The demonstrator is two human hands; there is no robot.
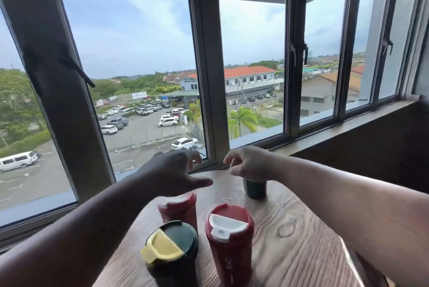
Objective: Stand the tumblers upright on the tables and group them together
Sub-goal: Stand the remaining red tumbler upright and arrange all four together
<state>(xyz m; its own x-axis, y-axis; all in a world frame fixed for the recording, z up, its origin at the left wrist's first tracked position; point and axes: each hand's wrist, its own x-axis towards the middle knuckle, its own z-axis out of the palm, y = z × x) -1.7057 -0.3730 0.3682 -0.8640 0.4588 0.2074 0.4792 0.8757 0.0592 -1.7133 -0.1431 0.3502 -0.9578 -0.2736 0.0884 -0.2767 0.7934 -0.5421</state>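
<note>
Four tumblers stand upright on a round wooden table (292,247). A dark green one with a yellow flip lid (169,249) is nearest, and beside it on the right is a red one with a white lid (229,238). Behind them stands a second red tumbler (180,210), blurred. My left hand (174,170) hovers just above it, fingers spread and holding nothing. A dark green tumbler (255,190) stands apart at the far side. My right hand (248,163) is over its top with fingers loosely curled, hiding its lid. Whether that hand touches it I cannot tell.
The table stands close to a wide window wall (209,77) with a wooden sill (336,128) at the back right. The table's right edge (348,254) drops off near my right forearm.
</note>
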